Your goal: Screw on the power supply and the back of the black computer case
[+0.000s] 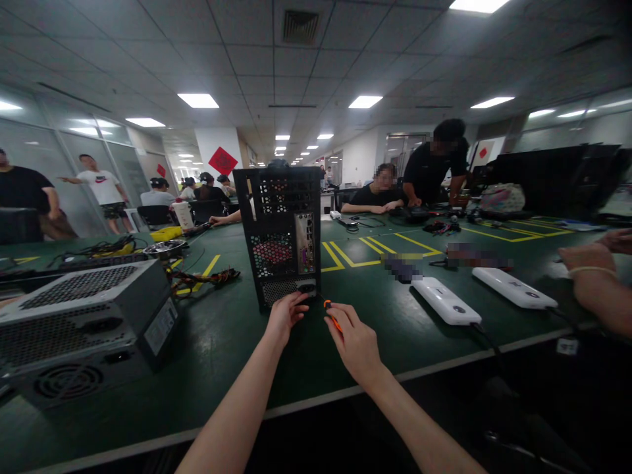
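Head view, and right at the centre of the frame stands the computer case (284, 237), upright on the green table (222, 342), its long axis vertical, its perforated rear panel with the port plate facing the camera. The left hand (286, 316) is at the bottom edge of that rear panel, fingers curled and pressed against the lower grille, touching the case just below centre frame. Beside it, a little to the right, the right hand (355, 345) grips a small orange screwdriver (332, 316); thumb and fingers are closed around the handle. The tool's long axis runs on a slant, tip pointing up and left toward the case's lower corner, handle back down into the palm. Whether the tip touches the case I cannot tell.

Lower left of the frame, a grey power supply unit (83, 322) lies flat on the table, well apart from the case. Right of centre, two white oblong devices (447, 301) lie side by side, cables trailing toward the table edge. At the far right edge, another person's forearm (592, 276) rests over the table. Across the upper middle, two people in black shirts (429, 171) work at the far side.
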`<act>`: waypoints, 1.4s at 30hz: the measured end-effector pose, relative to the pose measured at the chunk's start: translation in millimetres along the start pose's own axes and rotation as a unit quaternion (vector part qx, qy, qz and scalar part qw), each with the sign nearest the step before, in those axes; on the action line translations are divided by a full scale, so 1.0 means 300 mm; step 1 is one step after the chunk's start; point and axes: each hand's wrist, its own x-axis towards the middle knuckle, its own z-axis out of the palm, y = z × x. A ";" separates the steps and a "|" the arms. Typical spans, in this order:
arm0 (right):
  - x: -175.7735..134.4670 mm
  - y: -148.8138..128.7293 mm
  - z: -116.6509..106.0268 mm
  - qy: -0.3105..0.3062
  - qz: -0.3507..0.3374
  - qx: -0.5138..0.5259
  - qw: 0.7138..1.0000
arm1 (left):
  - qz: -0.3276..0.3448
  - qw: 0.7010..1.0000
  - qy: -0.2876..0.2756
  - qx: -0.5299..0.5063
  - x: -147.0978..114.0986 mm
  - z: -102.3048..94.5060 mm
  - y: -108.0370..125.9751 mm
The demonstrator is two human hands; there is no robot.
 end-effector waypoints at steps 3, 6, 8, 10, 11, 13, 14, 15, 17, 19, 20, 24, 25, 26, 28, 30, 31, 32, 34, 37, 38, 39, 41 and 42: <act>0.006 -0.013 -0.012 -0.019 0.003 -0.010 1.000 | -0.001 1.000 0.000 -0.003 -0.002 0.001 0.001; 0.007 -0.019 -0.014 -0.019 -0.006 -0.009 1.000 | 0.000 1.000 0.001 -0.006 -0.007 0.005 0.005; 0.005 -0.017 -0.010 -0.016 -0.006 -0.005 1.000 | -0.001 1.000 0.004 -0.006 -0.009 0.007 0.008; 0.003 -0.012 -0.003 -0.008 0.003 -0.006 1.000 | -0.006 1.000 0.008 -0.007 -0.009 0.008 0.009; 0.002 -0.009 0.000 -0.003 0.011 -0.008 1.000 | -0.007 1.000 0.008 -0.007 -0.009 0.008 0.009; 0.001 -0.004 0.004 0.001 0.032 -0.018 0.999 | -0.007 1.000 0.010 -0.007 -0.007 0.007 0.008; 0.001 -0.003 0.005 0.002 0.041 -0.025 0.999 | -0.006 1.000 0.009 -0.007 -0.007 0.007 0.008; 0.002 -0.002 0.005 0.001 0.047 -0.032 0.998 | -0.005 1.000 0.008 -0.006 -0.006 0.006 0.007; 0.003 -0.004 0.002 -0.001 0.048 -0.043 0.998 | -0.004 1.000 0.006 -0.007 -0.005 0.004 0.006; 0.005 -0.007 -0.001 -0.004 0.040 -0.044 0.998 | -0.005 1.000 0.005 -0.010 -0.004 0.003 0.005; 0.006 -0.009 -0.003 -0.005 0.032 -0.039 0.999 | -0.004 1.000 0.005 -0.011 -0.003 0.002 0.004; 0.007 -0.015 -0.004 -0.014 -0.018 -0.028 0.999 | -0.001 1.000 0.003 -0.010 0.001 0.001 0.001; 0.007 -0.014 -0.002 -0.016 -0.023 -0.034 0.999 | 0.000 1.000 0.001 -0.009 0.002 0.001 0.000; 0.006 -0.013 -0.001 -0.017 -0.021 -0.042 0.999 | 0.000 1.000 0.000 -0.008 0.002 0.001 0.000; 0.005 -0.009 0.003 -0.012 -0.007 -0.055 0.998 | 0.002 1.000 -0.001 -0.006 0.001 0.002 0.000; 0.003 -0.005 0.005 -0.004 0.004 -0.065 0.998 | 0.001 1.000 0.002 -0.005 -0.003 0.004 0.002; 0.002 -0.003 0.005 0.000 0.008 -0.071 0.997 | -0.001 1.000 0.005 -0.005 -0.006 0.005 0.004; 0.002 -0.001 0.004 0.004 0.013 -0.078 0.997 | -0.003 1.000 0.009 -0.005 -0.008 0.006 0.005; 0.003 -0.001 0.001 0.010 0.021 -0.087 0.996 | -0.005 1.000 0.011 -0.004 -0.011 0.008 0.007; 0.006 -0.006 -0.008 -0.002 0.016 -0.077 0.997 | 0.000 1.000 0.009 0.002 -0.012 0.008 0.008; 0.008 -0.009 -0.011 -0.008 0.010 -0.071 0.997 | 0.003 1.000 0.009 0.004 -0.011 0.008 0.007; 0.009 -0.012 -0.013 -0.015 0.004 -0.066 0.998 | 0.004 1.000 0.009 0.006 -0.010 0.007 0.007; 0.009 -0.017 -0.017 -0.023 -0.002 -0.060 0.998 | 0.004 1.000 0.011 0.010 -0.009 0.008 0.006; 0.009 -0.019 -0.017 -0.026 -0.001 -0.059 0.998 | 0.004 1.000 0.012 0.012 -0.008 0.008 0.005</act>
